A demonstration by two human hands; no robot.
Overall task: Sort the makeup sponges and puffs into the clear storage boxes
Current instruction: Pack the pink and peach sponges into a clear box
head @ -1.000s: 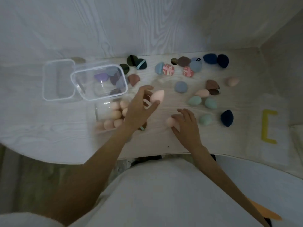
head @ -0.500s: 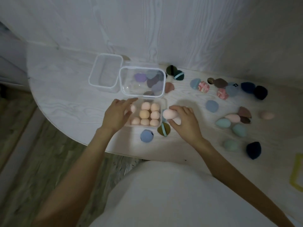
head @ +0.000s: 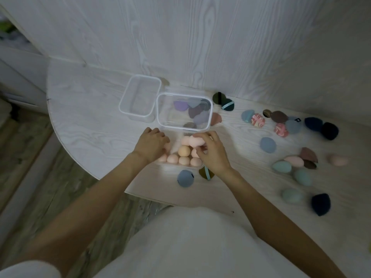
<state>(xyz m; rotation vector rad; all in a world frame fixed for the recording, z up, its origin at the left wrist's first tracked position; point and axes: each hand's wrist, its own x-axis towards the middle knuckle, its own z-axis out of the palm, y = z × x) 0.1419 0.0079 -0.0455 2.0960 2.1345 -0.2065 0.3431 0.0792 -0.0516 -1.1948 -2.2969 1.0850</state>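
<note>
Head view: right hand (head: 213, 155) pinches one pink sponge (head: 196, 141); left hand (head: 151, 143) curled, three clear boxes.

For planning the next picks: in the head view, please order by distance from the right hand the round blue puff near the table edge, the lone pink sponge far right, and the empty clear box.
1. Round blue puff, below the right hand.
2. Empty clear box, upper left.
3. Lone pink sponge, far right.

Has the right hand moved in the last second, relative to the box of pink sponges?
Yes. The right hand carried a pink sponge from the table beside the box to over the box.
</note>
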